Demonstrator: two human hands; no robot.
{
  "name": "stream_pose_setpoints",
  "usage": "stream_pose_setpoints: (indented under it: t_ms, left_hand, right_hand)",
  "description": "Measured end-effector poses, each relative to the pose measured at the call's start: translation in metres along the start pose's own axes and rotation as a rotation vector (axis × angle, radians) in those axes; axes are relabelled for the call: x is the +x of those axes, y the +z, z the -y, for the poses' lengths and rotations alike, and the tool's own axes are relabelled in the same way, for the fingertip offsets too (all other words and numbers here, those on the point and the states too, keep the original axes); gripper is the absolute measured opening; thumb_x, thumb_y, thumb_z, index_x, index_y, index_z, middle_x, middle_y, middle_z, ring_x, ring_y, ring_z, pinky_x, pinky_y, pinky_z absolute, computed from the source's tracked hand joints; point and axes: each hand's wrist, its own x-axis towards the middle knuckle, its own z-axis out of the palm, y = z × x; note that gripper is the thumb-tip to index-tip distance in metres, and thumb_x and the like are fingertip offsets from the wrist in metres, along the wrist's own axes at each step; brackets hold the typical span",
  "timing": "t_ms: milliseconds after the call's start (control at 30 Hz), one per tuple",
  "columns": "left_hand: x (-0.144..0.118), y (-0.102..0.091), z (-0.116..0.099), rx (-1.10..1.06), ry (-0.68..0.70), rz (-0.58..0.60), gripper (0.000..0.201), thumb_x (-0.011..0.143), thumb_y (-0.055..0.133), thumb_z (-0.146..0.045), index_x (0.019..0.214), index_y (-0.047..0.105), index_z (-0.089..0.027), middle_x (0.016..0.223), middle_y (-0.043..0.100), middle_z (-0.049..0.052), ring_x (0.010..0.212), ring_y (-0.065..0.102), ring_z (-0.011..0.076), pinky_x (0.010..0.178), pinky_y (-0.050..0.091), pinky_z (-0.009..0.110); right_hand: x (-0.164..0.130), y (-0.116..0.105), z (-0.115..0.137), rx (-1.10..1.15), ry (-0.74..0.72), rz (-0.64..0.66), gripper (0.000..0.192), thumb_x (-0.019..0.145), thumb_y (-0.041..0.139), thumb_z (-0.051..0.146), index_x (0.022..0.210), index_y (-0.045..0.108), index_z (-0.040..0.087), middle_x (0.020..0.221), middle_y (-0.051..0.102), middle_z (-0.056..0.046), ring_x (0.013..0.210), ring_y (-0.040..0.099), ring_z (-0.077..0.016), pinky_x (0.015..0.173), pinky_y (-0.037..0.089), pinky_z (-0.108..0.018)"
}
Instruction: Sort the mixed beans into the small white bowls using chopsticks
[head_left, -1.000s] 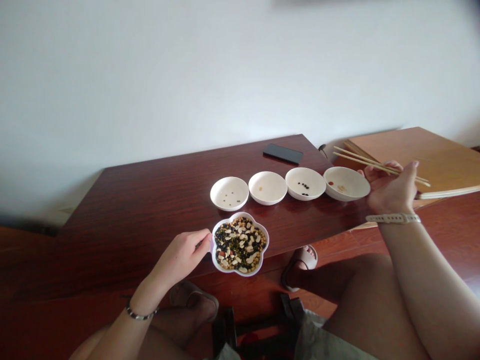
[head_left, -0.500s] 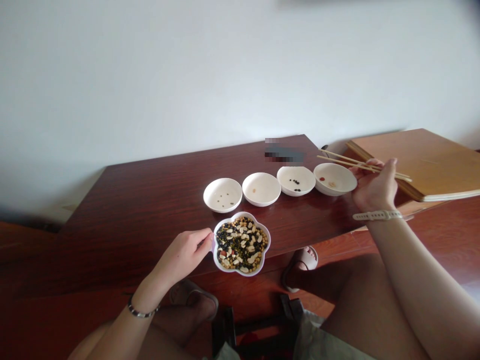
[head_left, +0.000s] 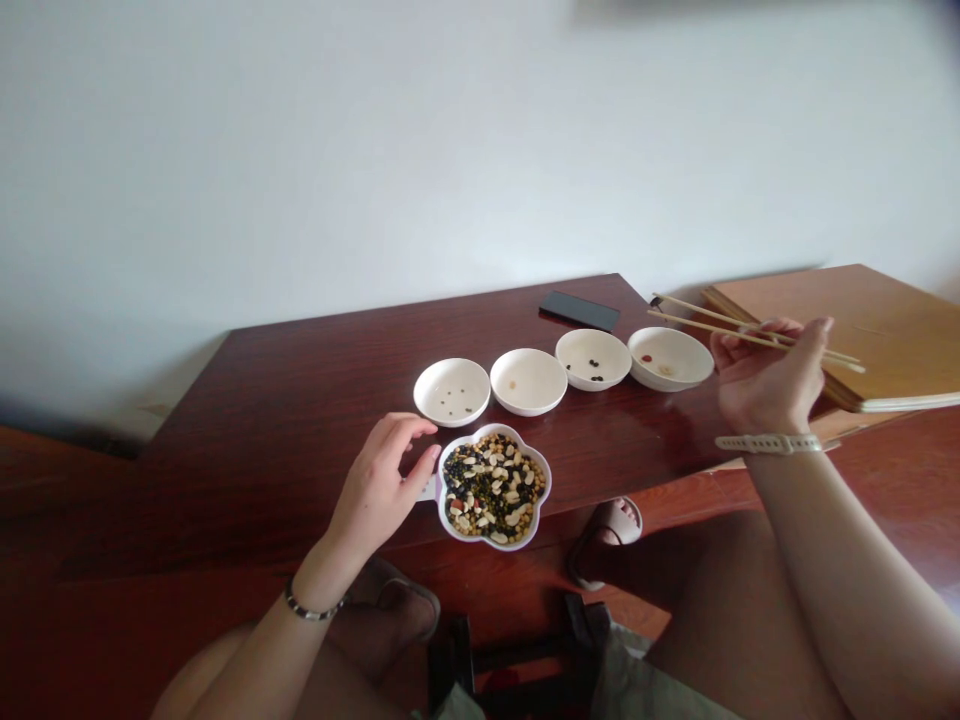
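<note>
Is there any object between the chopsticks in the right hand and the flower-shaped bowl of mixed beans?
Nothing visible blocks the way. The right hand holds the chopsticks above the table edge; the flower-shaped bowl lies nearer and leftward. The four small white bowls stand in a row behind that line, and the left hand touches the bowl's far side.

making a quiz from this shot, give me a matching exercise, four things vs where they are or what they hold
Things:
1. phone
2. chopsticks
3. flower bowl
4. leftmost small bowl

Places or states:
A. full of mixed beans, at the near table edge
B. held in the right hand
C. a few green beans inside
D. flat on the table behind the bowl row

Pairs: 1-D, 2-B, 3-A, 4-C
</note>
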Motion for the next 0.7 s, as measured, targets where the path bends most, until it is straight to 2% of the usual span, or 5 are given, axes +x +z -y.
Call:
stream_pose_setpoints:
  t_ms: [100,200,333,533,700]
  left_hand:
    - [0.015,0.003,-0.009,0.114,0.160,-0.047,0.018,0.107,0.059,-0.023,0.123,0.066,-0.024,0.127,0.067,0.008,0.125,0.062,0.0264,0.112,0.052,0.046]
    - [0.035,0.014,-0.023,0.209,0.240,0.052,0.027,0.106,0.063,-0.025,0.132,0.068,-0.025,0.138,0.063,0.010,0.131,0.059,0.0296,0.115,0.051,0.051]
    - [0.056,0.037,-0.042,0.289,0.311,0.126,0.027,0.106,0.065,-0.029,0.132,0.070,-0.023,0.142,0.060,0.013,0.133,0.057,0.0325,0.116,0.049,0.055]
    - [0.075,0.056,-0.055,0.351,0.329,0.110,0.013,0.108,0.060,-0.021,0.110,0.072,-0.019,0.118,0.066,0.009,0.111,0.062,0.0263,0.101,0.055,0.045]
    - [0.082,0.057,-0.048,0.398,0.327,0.096,0.020,0.110,0.054,-0.018,0.100,0.071,-0.017,0.111,0.067,0.008,0.107,0.062,0.0246,0.096,0.056,0.041]
  right_hand:
    - [-0.009,0.005,0.004,-0.005,-0.055,0.010,0.055,0.110,0.041,0.058,0.074,0.059,0.019,0.068,0.057,0.000,0.061,0.061,-0.0163,0.068,0.059,-0.037]
    - [-0.013,0.011,0.002,-0.023,-0.093,0.008,0.054,0.111,0.041,0.055,0.075,0.060,0.018,0.072,0.057,-0.001,0.065,0.062,-0.0155,0.066,0.059,-0.034]
    - [-0.010,0.014,0.000,-0.061,-0.055,-0.003,0.053,0.113,0.038,0.044,0.074,0.062,0.017,0.073,0.059,-0.001,0.064,0.061,-0.0146,0.067,0.059,-0.034]
    - [-0.002,0.011,0.001,-0.047,0.078,-0.043,0.045,0.114,0.039,0.033,0.078,0.061,0.017,0.076,0.063,-0.002,0.063,0.060,-0.0124,0.068,0.059,-0.031]
    - [-0.002,0.008,0.004,0.004,0.148,-0.081,0.042,0.114,0.040,0.032,0.079,0.058,0.018,0.078,0.063,-0.001,0.062,0.061,-0.0132,0.066,0.060,-0.032]
